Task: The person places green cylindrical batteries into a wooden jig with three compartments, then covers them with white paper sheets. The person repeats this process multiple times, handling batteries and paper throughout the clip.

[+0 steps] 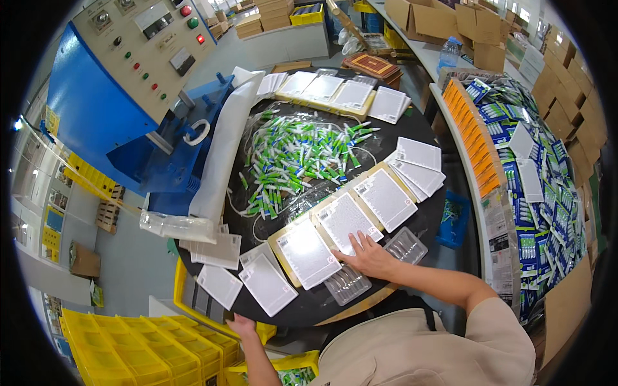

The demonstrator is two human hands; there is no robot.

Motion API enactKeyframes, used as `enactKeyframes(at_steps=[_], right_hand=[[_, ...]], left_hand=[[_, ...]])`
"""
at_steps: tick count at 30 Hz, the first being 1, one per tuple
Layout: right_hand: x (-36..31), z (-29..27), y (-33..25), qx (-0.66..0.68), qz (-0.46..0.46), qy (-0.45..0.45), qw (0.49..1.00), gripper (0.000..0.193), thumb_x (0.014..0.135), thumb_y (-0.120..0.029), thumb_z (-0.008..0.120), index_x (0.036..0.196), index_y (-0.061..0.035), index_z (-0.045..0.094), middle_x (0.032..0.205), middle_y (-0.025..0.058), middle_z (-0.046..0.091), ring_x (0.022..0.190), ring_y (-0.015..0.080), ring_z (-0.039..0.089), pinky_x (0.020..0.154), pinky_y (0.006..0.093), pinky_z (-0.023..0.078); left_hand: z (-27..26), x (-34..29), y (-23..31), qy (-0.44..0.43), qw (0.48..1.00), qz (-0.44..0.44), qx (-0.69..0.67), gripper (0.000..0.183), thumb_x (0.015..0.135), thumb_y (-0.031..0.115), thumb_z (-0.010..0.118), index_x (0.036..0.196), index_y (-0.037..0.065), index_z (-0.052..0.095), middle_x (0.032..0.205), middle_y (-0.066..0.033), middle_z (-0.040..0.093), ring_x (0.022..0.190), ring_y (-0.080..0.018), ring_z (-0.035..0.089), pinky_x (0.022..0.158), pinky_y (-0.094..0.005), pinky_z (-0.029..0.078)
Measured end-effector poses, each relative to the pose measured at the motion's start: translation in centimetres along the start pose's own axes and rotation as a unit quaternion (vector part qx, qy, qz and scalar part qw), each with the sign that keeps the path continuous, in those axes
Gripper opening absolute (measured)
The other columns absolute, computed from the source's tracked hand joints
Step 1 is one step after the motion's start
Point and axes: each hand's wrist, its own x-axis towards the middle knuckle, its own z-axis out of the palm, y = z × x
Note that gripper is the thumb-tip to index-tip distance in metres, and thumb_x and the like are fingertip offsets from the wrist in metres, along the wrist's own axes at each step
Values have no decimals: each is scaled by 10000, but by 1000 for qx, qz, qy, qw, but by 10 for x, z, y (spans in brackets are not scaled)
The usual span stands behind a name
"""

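Round black surface point(412, 128), tube heap point(299, 161) centre | your right hand point(368, 256) spread flat on card point(344, 222) | left hand point(241, 325) at near rim, grip unclear | risk: sliding palm could skew card.

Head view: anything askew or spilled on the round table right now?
Nothing looks spilled. The green-and-white tubes lie in a loose heap at the table's middle. The right hand presses a white card; the left hand grips the table rim.

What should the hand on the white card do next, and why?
Probably press the white card flat. The right hand lies open on its near edge, holding nothing, and the card sits in a tan frame beside two alike. The left hand is at the table's rim.
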Motion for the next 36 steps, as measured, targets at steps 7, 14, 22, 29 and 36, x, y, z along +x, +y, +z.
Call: enactKeyframes(at_steps=[7, 14, 22, 29, 36], right_hand=[[63, -36, -57, 57, 42, 102, 992, 242, 854, -151, 622, 1032, -15, 714, 1375, 312, 566, 1025, 353, 692, 760, 401, 597], [70, 8, -120, 3, -25, -38, 999, 303, 819, -233, 646, 887, 35, 772, 1589, 292, 351, 1437, 476, 374, 1121, 668, 325], [86, -26, -75, -8, -135, -35, 990, 281, 798, -195, 636, 857, 49, 763, 1478, 306, 503, 1266, 486, 568, 1012, 580, 493], [13, -62, 46, 50, 78, 81, 992, 247, 829, -103, 621, 964, 86, 707, 1364, 247, 599, 1222, 338, 633, 989, 431, 530], [-48, 4, 28, -57, 113, 25, 992, 285, 807, -186, 639, 828, 89, 709, 1481, 342, 470, 1361, 437, 504, 1097, 508, 449]], left_hand=[[34, 51, 47, -1, 1000, 6, 27, 998, 987, 764, 192, 1515, -58, 397, 1578, -211, 421, 1442, -398, 417, 1225, -521, 294], [12, 30, 26, 34, 975, 69, 209, 932, 990, 757, 271, 1565, 29, 354, 1555, -160, 473, 1459, -332, 397, 1214, -505, 261], [-42, -53, -53, 101, 959, 52, 260, 737, 1021, 686, 329, 1400, 84, 521, 1375, -65, 621, 1224, -227, 564, 1065, -462, 382], [-27, -110, -78, 161, 904, 242, 314, 454, 1069, 437, 433, 1267, 57, 583, 1142, -68, 637, 1034, -196, 592, 977, -362, 414], [42, -194, -136, -92, 717, 464, 512, 249, 1080, 174, 445, 1179, -2, 592, 1100, -88, 608, 1008, -196, 579, 929, -343, 476]])
